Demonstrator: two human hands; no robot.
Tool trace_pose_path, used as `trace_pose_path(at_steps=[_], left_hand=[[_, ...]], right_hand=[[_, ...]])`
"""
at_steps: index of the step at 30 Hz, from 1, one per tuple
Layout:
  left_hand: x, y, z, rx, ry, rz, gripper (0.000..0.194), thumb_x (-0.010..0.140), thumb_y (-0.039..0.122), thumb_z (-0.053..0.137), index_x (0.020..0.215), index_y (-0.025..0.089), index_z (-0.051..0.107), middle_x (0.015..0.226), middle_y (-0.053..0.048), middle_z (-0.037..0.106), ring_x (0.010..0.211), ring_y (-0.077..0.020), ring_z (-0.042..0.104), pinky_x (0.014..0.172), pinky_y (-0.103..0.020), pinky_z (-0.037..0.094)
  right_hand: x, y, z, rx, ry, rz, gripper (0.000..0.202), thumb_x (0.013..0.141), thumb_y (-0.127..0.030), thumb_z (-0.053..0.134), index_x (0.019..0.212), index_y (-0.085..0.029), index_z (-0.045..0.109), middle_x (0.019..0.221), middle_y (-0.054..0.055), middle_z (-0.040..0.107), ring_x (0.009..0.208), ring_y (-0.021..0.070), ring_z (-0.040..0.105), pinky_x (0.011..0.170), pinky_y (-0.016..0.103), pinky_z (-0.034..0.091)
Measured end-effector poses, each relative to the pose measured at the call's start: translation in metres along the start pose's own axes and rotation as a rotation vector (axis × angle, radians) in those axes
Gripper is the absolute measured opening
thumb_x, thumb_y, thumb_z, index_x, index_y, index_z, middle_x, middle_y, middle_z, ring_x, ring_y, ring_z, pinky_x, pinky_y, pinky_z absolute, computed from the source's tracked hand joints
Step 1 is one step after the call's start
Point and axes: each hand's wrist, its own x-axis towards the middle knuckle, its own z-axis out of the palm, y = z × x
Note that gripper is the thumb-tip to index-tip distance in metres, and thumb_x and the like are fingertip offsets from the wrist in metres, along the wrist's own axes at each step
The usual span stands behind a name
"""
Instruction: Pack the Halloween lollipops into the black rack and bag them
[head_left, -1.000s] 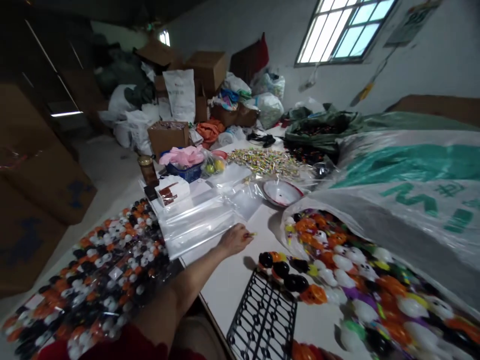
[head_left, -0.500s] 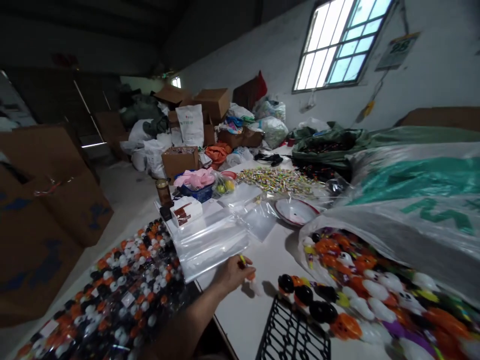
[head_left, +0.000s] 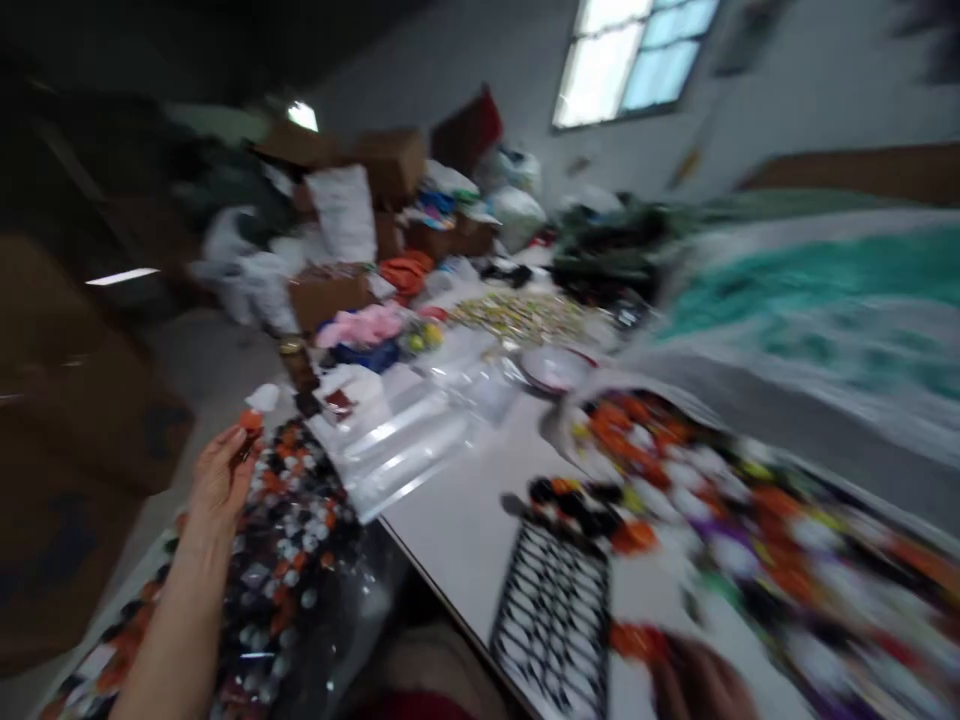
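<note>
My left hand [head_left: 223, 468] is raised over the floor pile at the left, its fingers closed on a small orange and white figure [head_left: 253, 418]. At the lower right, my right hand [head_left: 701, 680] is blurred beside an orange piece [head_left: 634, 642]; whether it grips it cannot be made out. A black lattice tray [head_left: 553, 610] lies on the white table [head_left: 435, 520] left of that hand. Behind the tray sits a row of black and orange pieces [head_left: 574, 505]. Many orange, white, black and purple pieces [head_left: 697, 470] spill from a large sack at the right.
Clear plastic bags [head_left: 405, 450] lie on the table's left part, near a white bowl [head_left: 556, 368] and a heap of small wrapped items [head_left: 525, 315]. Bagged figures [head_left: 292, 540] cover the floor at the left. Cardboard boxes [head_left: 330, 298] stand behind.
My left hand has moved left from the table to over the floor pile, with a figure in it. My right hand has come into view at the lower right. The view has shifted.
</note>
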Motion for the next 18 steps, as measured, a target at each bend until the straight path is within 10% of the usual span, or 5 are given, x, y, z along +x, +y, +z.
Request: trace_pose_path(at_steps=[4, 7, 13, 18], left_hand=[[-0.073, -0.121, 0.048, 0.088, -0.288, -0.727, 0.017, 0.093, 0.010, 0.051, 0.083, 0.012, 0.065, 0.068, -0.003, 0.066, 0.057, -0.0094, 0.062, 0.049, -0.016, 0.048], [-0.145, -0.173, 0.087, -0.031, -0.444, -1.055, 0.019, 0.098, 0.015, 0.048, 0.087, 0.013, 0.064, 0.065, -0.001, 0.061, 0.060, -0.0089, 0.061, 0.047, -0.014, 0.045], [-0.189, -0.201, 0.098, 0.018, -0.606, -1.049, 0.013, 0.082, 0.006, 0.067, 0.090, 0.015, 0.067, 0.091, -0.004, 0.071, 0.079, -0.0105, 0.066, 0.067, -0.019, 0.054], [-0.196, -0.228, 0.084, 0.058, -0.733, -1.022, 0.026, 0.068, 0.009, 0.077, 0.090, 0.017, 0.066, 0.088, -0.003, 0.071, 0.091, -0.0168, 0.068, 0.091, -0.033, 0.053]], right_hand=[[-0.018, -0.019, -0.027, 0.179, -0.004, 0.237, 0.031, 0.083, -0.045, 0.051, 0.091, -0.018, 0.063, 0.088, 0.011, 0.068, 0.077, 0.0224, 0.063, 0.067, 0.035, 0.053], [-0.009, -0.043, -0.027, 0.311, 0.055, 0.403, 0.030, 0.083, -0.046, 0.055, 0.092, -0.018, 0.059, 0.077, 0.004, 0.065, 0.064, 0.0160, 0.058, 0.061, 0.028, 0.049], [0.001, -0.096, -0.012, 0.440, -0.161, 0.288, 0.016, 0.081, -0.034, 0.056, 0.088, -0.019, 0.059, 0.076, 0.001, 0.063, 0.068, 0.0147, 0.055, 0.062, 0.025, 0.045], [0.001, -0.089, -0.012, 0.389, -0.301, 0.247, 0.015, 0.085, -0.032, 0.052, 0.090, -0.020, 0.060, 0.079, 0.002, 0.063, 0.072, 0.0167, 0.056, 0.063, 0.026, 0.045]])
